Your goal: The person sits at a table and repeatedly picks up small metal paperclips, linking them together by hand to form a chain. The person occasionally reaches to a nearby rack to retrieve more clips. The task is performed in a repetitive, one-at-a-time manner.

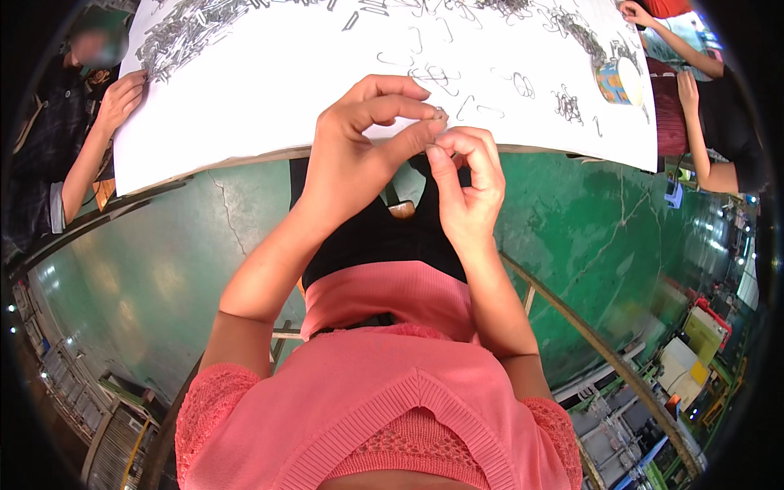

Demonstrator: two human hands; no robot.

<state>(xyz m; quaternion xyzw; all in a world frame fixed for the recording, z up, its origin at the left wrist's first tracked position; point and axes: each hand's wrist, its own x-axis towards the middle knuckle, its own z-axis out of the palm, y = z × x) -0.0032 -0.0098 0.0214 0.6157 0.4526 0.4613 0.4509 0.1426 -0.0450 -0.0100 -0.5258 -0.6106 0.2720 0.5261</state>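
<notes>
Above the near edge of the white tabletop (278,106), my two hands meet with their fingertips nearly touching. My left hand (359,135) is pinched, thumb against a fingertip, on something small and greyish that is mostly hidden. Just below and to its right, my right hand (474,175) also pinches, thumb to index finger; what it holds, if anything, is too small to name. Beyond the fingers lie loose dark wire hooks (437,76), some tangled together. A small tangle of thin wire pieces (567,104) lies to the right.
A heap of narrow metal links (184,37) covers the far left. A patterned paper cup (619,82) lies tipped at the right, near more wire pieces (576,33). Other people's hands rest at the left edge (122,100) and right edge (688,91). Green floor (163,253) spreads below.
</notes>
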